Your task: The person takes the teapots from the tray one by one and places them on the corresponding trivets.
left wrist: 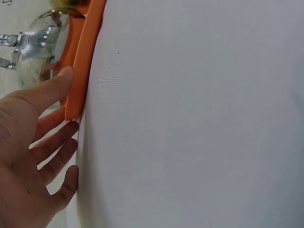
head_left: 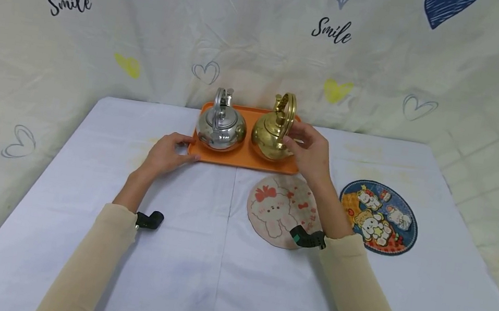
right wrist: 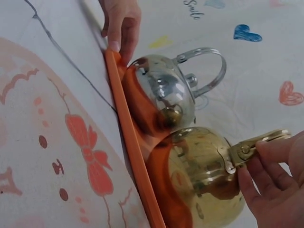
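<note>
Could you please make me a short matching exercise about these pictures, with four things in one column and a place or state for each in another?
Column 1
1. silver kettle
2. gold kettle
3. orange tray
4. blue-rimmed mat

Column 2
A. its corner is touched by the left hand
B. lies to the right of the pale round mat in the head view
C. its handle is pinched by the right hand
D. stands on the left half of something orange in the head view

Right pairs: 1-D, 2-C, 3-A, 4-B
</note>
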`<state>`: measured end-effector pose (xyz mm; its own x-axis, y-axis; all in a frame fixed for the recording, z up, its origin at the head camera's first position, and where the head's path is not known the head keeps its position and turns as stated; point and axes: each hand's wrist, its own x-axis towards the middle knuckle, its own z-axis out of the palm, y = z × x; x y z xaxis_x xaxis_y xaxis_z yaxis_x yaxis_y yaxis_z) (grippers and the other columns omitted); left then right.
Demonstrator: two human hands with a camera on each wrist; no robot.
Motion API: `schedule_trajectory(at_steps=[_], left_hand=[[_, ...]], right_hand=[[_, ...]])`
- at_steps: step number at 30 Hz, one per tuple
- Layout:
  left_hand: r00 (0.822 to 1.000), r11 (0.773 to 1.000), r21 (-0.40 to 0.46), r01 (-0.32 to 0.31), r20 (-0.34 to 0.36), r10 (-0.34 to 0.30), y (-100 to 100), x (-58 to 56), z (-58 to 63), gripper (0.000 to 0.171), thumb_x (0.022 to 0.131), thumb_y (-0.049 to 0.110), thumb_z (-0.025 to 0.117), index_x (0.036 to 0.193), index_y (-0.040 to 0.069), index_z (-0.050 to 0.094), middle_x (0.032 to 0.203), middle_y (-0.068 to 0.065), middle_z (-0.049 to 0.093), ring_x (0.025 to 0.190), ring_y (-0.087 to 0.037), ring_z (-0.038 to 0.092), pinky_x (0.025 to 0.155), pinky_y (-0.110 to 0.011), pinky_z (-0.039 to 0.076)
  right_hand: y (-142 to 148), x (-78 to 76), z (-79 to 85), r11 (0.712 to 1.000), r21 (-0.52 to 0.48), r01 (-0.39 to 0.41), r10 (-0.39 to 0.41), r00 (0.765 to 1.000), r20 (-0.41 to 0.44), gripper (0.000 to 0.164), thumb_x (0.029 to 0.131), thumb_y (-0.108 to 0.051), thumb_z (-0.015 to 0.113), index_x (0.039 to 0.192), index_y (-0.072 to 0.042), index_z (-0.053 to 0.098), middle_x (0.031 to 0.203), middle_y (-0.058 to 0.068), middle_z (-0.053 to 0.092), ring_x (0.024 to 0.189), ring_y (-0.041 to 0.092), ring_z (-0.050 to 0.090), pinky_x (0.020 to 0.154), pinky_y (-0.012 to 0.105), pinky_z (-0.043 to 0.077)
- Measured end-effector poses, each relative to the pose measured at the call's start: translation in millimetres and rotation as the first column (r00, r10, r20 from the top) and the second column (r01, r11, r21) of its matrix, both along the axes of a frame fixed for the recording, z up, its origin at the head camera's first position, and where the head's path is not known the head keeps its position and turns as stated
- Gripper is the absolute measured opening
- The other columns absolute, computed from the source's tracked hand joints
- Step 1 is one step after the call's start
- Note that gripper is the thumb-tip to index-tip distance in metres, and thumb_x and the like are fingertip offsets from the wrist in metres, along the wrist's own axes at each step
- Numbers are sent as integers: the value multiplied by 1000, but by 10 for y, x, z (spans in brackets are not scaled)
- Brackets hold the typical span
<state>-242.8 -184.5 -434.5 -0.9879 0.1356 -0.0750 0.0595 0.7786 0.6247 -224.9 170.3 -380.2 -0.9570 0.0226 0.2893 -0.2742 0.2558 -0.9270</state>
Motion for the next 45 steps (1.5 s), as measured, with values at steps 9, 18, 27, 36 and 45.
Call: schedule_trajectory(at_steps=[9, 18, 27, 36, 45], left_hand=[[1000, 1000, 1, 10, -19, -10, 4, -9, -15, 58, 93, 36, 80, 141, 8, 64, 141, -17, 63, 134, -36, 55, 120, -54, 43], [1000, 1000, -7, -9, 1, 9, 13, -15, -3, 59, 93, 37, 79, 143, 9, 62, 145, -16, 61, 136, -36, 54, 121, -55, 41], [1000, 1000, -13, -13, 0, 13, 3, -14, -8, 59, 94, 37, 78, 143, 10, 63, 143, -17, 61, 135, -36, 53, 121, -55, 42], [1000, 1000, -12, -22, 13, 22, -9, 1, -22, 60, 94, 39, 78, 144, 10, 62, 145, -16, 60, 136, -36, 52, 122, -55, 41], [1000, 1000, 5, -11, -8, 11, -26, 8, -34, 60, 93, 37, 79, 143, 9, 62, 145, -16, 61, 136, -36, 54, 122, -54, 41]], right_hand=[[15, -20, -3, 997, -72, -1, 2, 1000, 20, 32, 95, -5, 75, 125, 2, 70, 112, 2, 72, 103, 6, 67, 91, 17, 58], [26, -50, -27, 993, -114, -8, 9, 1000, 13, 32, 94, -4, 75, 125, 2, 69, 106, -11, 72, 104, 6, 68, 92, 17, 57], [2, -78, -4, 992, -124, -30, 29, 1000, -10, 41, 94, -2, 75, 134, -1, 67, 108, -9, 72, 103, 6, 68, 94, 17, 57], [-10, -63, -10, 989, -142, -34, 33, 999, -10, 39, 93, -1, 75, 132, 1, 68, 104, -12, 71, 101, 7, 68, 92, 17, 57], [-20, -66, -13, 991, -127, -37, 37, 999, 0, 39, 94, -2, 74, 132, 1, 67, 104, -12, 70, 101, 7, 68, 90, 15, 57]])
